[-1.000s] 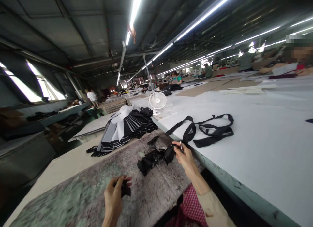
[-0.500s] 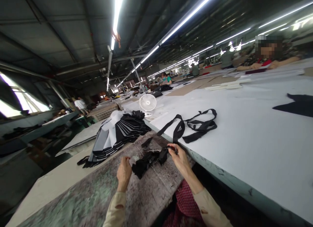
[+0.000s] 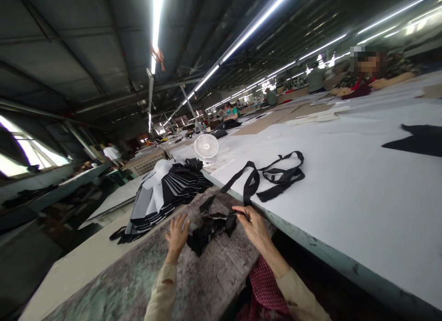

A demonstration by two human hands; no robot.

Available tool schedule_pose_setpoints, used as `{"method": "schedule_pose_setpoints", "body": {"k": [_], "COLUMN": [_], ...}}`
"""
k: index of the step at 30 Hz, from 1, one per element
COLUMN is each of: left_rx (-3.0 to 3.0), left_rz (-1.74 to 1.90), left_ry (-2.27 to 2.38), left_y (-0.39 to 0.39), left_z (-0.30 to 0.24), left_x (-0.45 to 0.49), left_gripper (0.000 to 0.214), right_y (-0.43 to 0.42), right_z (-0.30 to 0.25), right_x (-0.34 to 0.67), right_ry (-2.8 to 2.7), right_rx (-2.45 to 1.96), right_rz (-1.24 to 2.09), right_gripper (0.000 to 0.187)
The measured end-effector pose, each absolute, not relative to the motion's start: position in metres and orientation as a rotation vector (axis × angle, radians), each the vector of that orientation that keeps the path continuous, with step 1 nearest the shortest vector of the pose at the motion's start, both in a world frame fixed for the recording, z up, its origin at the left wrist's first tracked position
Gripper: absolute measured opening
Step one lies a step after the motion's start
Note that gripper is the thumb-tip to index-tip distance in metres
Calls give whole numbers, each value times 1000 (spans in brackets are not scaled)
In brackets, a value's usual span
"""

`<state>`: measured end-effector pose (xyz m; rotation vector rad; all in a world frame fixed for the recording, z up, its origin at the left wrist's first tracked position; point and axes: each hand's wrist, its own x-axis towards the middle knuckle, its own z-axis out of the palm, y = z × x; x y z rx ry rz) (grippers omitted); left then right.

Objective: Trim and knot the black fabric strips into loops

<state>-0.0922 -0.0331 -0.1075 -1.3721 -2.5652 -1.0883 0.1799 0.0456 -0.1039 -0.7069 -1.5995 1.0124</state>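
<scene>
A mottled grey-brown board [image 3: 138,275] lies before me, with a crumpled heap of black fabric scraps [image 3: 205,233] on it. Just left of the heap, my left hand [image 3: 177,232] is open, fingers spread and nothing in them. At the heap's right end, my right hand [image 3: 252,225] is closed round a small dark tool with a metal look; its kind is mostly hidden by the fingers. Long black fabric strips [image 3: 255,180] lie looped on the white table past my right hand, one end hanging over its edge.
A fanned stack of black and grey cut pieces [image 3: 165,189] sits beyond my left hand. Behind it stands a small white fan [image 3: 206,147]. The white-covered table [image 3: 345,187] stretches right, with a dark cut piece [image 3: 416,140]. Across it a person [image 3: 368,84] handles dark red cloth.
My left hand has gone from a pinch to spread fingers and lifted slightly. The right hand has shifted a little left, still closed. The view has tilted slightly.
</scene>
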Motion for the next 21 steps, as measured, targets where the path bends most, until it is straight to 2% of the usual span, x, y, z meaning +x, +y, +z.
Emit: {"method": "schedule_pose_setpoints", "body": {"k": [4,6,8,12,16,18,20,21], "left_rx": [-2008,-2164,-2083,-1743,-1673,-1655,-1606,-1582], "left_rz": [-1185,-1343,-1533,-1753,-1775,-1739,-1702,-1686], "left_ry": [-2246,-2160,-2187,-2203,-2157,-2142,-2128,-2123], "left_y": [-29,-27,-24,-21,-23,-23,-22,-21], "left_z": [-80,-70,-65,-68,-73,-74,-76,-76], "left_x": [-29,-1,15,18,20,23,23,20], "left_gripper": [46,36,24,34,33,32,30,29], "right_y": [38,34,32,30,25,21,19,18], "right_z": [-99,-100,-101,-107,-111,-111,-108,-106], "right_x": [176,173,170,163,151,147,147,149], "right_ry": [-1674,-1649,-1578,-1498,-1672,-1727,-1787,-1813], "right_rx": [-650,-650,-677,-679,-636,-695,-754,-756], "right_rz": [1070,1122,1124,1052,1015,1022,1040,1053], "right_gripper": [33,32,33,38,45,36,16,15]}}
